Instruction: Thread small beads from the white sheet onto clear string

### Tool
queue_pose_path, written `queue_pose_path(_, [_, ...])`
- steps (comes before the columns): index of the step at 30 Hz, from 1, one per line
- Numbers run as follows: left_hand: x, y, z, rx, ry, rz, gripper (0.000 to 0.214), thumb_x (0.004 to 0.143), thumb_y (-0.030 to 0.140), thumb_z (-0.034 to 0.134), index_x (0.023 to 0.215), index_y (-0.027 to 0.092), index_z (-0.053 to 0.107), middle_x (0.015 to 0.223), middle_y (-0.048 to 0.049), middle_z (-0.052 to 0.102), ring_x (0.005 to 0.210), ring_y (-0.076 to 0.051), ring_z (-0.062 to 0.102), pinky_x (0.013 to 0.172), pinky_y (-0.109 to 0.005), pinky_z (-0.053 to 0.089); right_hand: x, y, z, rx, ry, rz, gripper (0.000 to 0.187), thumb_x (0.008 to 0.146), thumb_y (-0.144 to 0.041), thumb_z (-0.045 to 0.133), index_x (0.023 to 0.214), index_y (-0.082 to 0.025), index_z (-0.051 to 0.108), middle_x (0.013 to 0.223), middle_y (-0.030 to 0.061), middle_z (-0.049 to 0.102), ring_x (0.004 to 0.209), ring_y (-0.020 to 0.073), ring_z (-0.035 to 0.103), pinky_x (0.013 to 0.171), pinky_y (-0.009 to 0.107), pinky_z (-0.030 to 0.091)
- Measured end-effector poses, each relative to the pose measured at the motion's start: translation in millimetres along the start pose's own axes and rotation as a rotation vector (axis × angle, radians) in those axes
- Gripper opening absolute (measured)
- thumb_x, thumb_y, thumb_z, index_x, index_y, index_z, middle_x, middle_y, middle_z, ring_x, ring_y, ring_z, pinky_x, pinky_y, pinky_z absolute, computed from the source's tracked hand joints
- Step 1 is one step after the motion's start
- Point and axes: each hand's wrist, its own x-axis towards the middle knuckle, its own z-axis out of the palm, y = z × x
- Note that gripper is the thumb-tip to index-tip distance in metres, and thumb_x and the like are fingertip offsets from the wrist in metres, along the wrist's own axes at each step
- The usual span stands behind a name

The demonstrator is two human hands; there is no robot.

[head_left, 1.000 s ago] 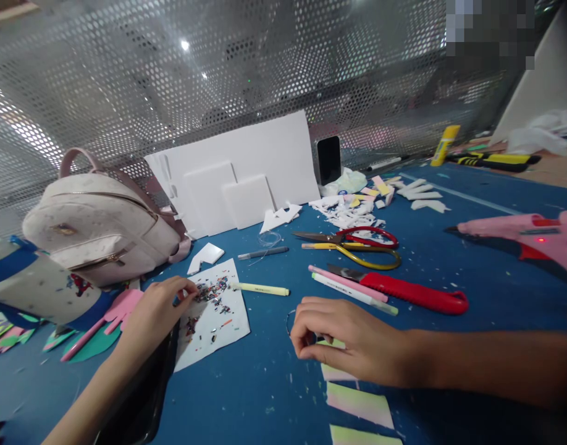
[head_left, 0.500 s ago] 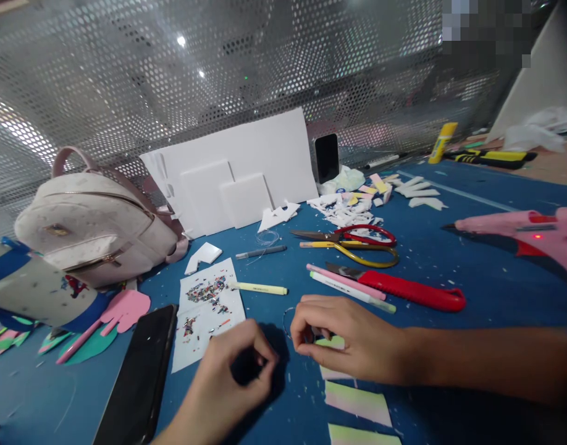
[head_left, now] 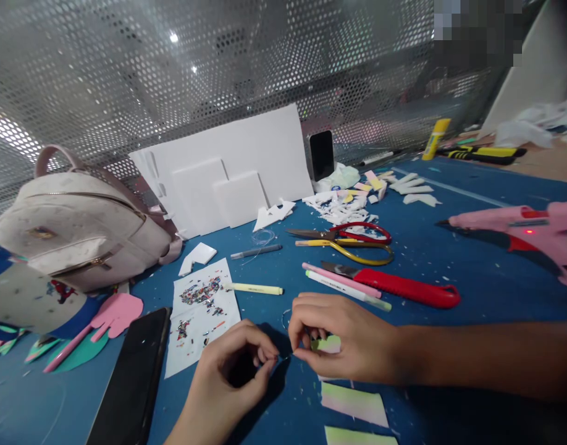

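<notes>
My left hand (head_left: 235,368) is closed in a pinch, its thumb and forefinger tips meeting on the end of a thin thread (head_left: 286,357). A short length of this thread spans the small gap to my right hand (head_left: 341,334), which pinches it as well. Behind the right fingertips a fine loop curves up, perhaps strung with tiny beads; it is too small to be sure. Left of the hands lies a sheet of white paper (head_left: 179,355) scattered with small multicoloured beads (head_left: 202,292). Green and pink paper strips (head_left: 352,402) lie beneath and in front of my right hand.
Beyond the hands lie a yellow marker (head_left: 256,288), scissors (head_left: 364,241), a red cutter (head_left: 408,287) and pens. A pink glue gun (head_left: 510,222) with a lit light is at right. A black phone (head_left: 130,377) and a backpack (head_left: 86,225) are left; white boards (head_left: 274,142) stand behind.
My left hand has turned slightly and come nearer the right hand's fingertips, and thread now shows between them. The whole view has shifted a little.
</notes>
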Motion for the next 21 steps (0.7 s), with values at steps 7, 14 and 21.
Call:
queue_pose_path(7, [-0.5, 1.1, 1.4, -0.043, 0.0, -0.067, 0.008, 0.082, 0.011, 0.065, 0.083, 0.018, 0.069, 0.075, -0.0034, 0.07, 0.066, -0.015, 0.065, 0.061, -0.024, 0.053, -0.7, 0.3, -0.2, -0.011, 0.004, 0.0, 0.008, 0.084, -0.009, 0.064, 0.084, -0.016, 0.062, 0.077, 0.0001, 0.061, 0.075, 0.0131, 0.054, 0.065, 0.023, 0.039])
queue_pose_path(14, [-0.4, 1.7, 1.8, -0.032, 0.0, -0.073, 0.006, 0.08, 0.012, 0.066, 0.079, 0.018, 0.069, 0.072, -0.0032, 0.07, 0.064, -0.015, 0.065, 0.059, -0.024, 0.053, 0.7, -0.7, -0.2, -0.024, -0.003, 0.004, 0.008, 0.084, -0.008, 0.063, 0.083, -0.016, 0.063, 0.077, 0.0005, 0.062, 0.073, 0.0136, 0.053, 0.064, 0.024, 0.039])
queue_pose_path(21, [-2.2, 1.3, 1.5, -0.027, -0.02, -0.097, 0.006, 0.081, 0.015, 0.066, 0.076, 0.017, 0.069, 0.071, -0.0038, 0.069, 0.064, -0.016, 0.064, 0.059, -0.025, 0.051, 0.0, -0.3, -0.5, -0.035, -0.01, 0.007, 0.008, 0.085, -0.008, 0.063, 0.084, -0.016, 0.063, 0.078, 0.0006, 0.062, 0.074, 0.0135, 0.053, 0.065, 0.024, 0.038])
